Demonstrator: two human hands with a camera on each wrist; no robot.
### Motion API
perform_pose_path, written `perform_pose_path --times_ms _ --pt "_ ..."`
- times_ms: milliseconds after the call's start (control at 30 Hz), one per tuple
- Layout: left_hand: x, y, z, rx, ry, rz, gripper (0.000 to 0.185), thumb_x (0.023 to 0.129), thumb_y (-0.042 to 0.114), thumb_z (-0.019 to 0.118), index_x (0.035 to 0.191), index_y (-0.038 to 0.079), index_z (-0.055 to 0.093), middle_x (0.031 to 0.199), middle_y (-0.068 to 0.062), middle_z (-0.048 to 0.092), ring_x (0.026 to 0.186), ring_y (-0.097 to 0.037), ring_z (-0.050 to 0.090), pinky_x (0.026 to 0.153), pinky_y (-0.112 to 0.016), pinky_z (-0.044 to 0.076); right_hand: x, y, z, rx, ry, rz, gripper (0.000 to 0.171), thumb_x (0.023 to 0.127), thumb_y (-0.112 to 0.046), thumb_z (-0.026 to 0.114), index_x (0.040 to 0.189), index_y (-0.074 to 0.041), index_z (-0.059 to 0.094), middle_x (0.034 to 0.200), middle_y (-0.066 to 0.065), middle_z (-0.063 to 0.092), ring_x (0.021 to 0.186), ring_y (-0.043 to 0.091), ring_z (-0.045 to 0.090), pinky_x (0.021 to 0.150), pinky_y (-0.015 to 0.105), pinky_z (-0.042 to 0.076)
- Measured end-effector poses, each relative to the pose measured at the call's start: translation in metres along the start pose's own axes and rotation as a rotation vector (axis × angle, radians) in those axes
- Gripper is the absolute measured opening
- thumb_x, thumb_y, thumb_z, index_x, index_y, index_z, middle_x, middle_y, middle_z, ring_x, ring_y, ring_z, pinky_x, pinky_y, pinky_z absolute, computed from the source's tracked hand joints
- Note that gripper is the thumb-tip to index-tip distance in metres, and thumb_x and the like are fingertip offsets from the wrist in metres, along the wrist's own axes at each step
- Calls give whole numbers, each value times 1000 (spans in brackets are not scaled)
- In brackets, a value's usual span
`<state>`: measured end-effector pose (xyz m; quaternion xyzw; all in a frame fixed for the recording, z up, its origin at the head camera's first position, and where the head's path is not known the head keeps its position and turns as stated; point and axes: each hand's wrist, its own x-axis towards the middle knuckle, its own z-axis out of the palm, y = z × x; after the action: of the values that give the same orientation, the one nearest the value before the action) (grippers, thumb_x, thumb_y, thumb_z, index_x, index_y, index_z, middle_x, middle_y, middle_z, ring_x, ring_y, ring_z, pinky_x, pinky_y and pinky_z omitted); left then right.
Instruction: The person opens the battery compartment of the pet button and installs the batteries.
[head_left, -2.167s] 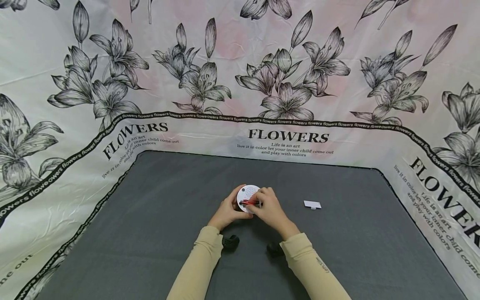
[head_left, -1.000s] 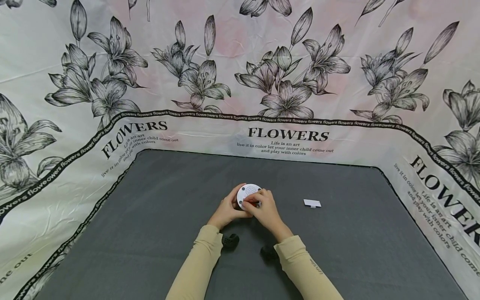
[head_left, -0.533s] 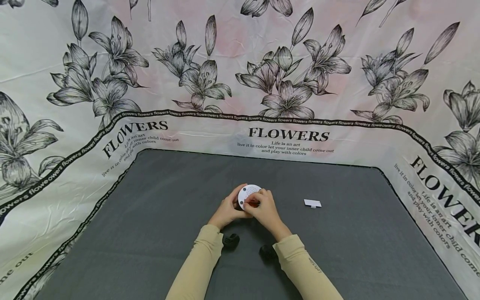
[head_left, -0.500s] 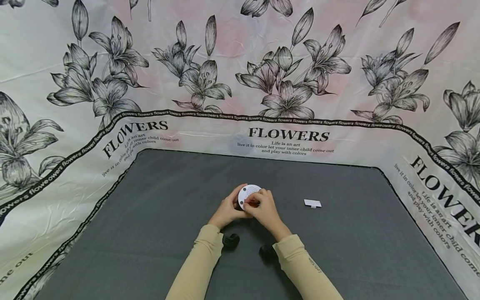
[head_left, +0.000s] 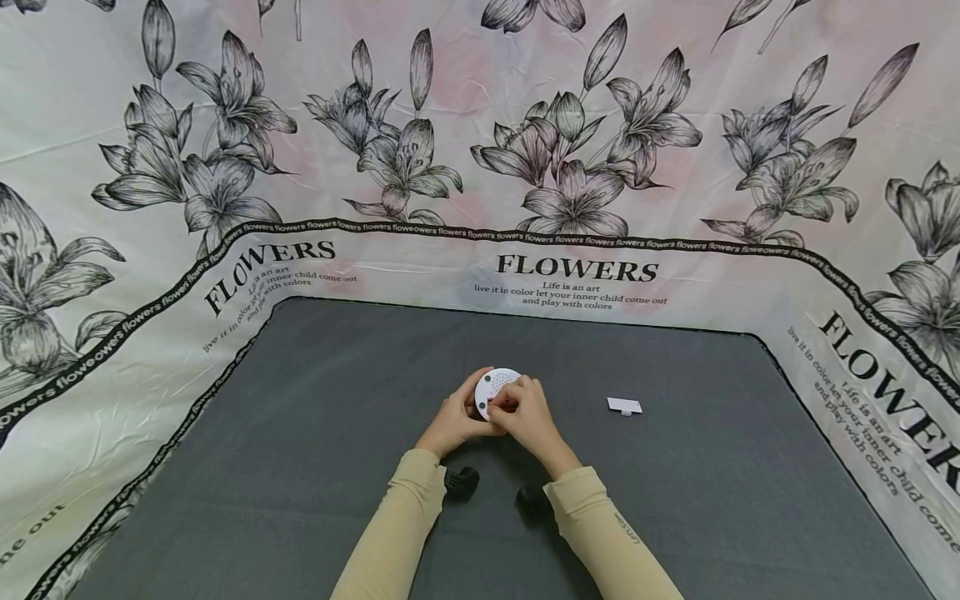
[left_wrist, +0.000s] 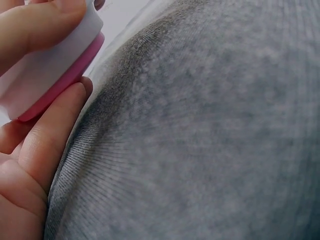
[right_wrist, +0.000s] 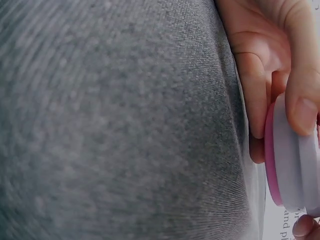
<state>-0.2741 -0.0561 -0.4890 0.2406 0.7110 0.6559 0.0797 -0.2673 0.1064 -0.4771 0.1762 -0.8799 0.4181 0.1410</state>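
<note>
My left hand point(head_left: 459, 421) grips a round white device point(head_left: 491, 385) with a holed face and dark round feet. In the left wrist view its pink side point(left_wrist: 70, 82) rests against the fingers, and the thumb lies on the white wall. My right hand point(head_left: 528, 417) has curled thumb and fingers at the lower part of the face, pinching a red battery that is hidden in the head view. A thin strip of red shows at the right edge of the right wrist view. To the right, a small white cover with a tab point(head_left: 624, 406) lies on the table.
A grey cloth covers the table point(head_left: 337, 375). Floral fabric walls point(head_left: 570, 275) stand along its back and sides. Black wrist cameras point(head_left: 461, 483) sit below the sleeves, close over the cloth.
About two seconds ago red showed across the device's face; now my right fingers cover it. The right hand has shifted slightly left and closer to the face, while the left keeps its grip.
</note>
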Motion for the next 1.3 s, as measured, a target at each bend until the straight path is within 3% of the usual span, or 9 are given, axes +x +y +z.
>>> perform_pose_path --times_ms 400,733,933,1133,1300 --pt "1 2 1 21 3 -5 89 71 5 80 145 18 31 119 -10 59 99 -16 59 83 -35 47 0 1 -2 -23 0 10 20 71 -3 74 63 -14 59 70 -2 42 72 18 37 62 32 30" --pt "1 0 2 -12 -5 -9 92 71 2 79 146 19 28 122 -10 57 100 -20 59 85 -41 46 -6 3 -9 1 52 -27 13 76 -8 76 71 -14 65 74 -3 48 71 16 40 62 33 35" --pt "3 -1 0 -53 -2 -19 93 70 -2 79 146 20 29 122 -11 56 99 -22 60 83 -38 47 -8 17 -26 29 154 -1 9 77 -8 76 81 -10 68 80 1 53 75 19 46 68 36 40" --pt "3 -1 1 -69 1 -19 94 68 -4 80 145 21 31 122 -10 56 100 -23 60 84 -38 46 -11 38 -48 -10 244 56 18 75 -9 78 88 -5 68 84 6 60 76 24 49 70 38 40" --pt "4 -2 2 -79 -4 -20 95 68 -5 80 144 21 31 122 -10 56 100 -23 60 84 -37 46 -18 50 -67 18 215 88 27 75 -14 79 96 -2 67 92 9 61 82 26 51 73 40 43"
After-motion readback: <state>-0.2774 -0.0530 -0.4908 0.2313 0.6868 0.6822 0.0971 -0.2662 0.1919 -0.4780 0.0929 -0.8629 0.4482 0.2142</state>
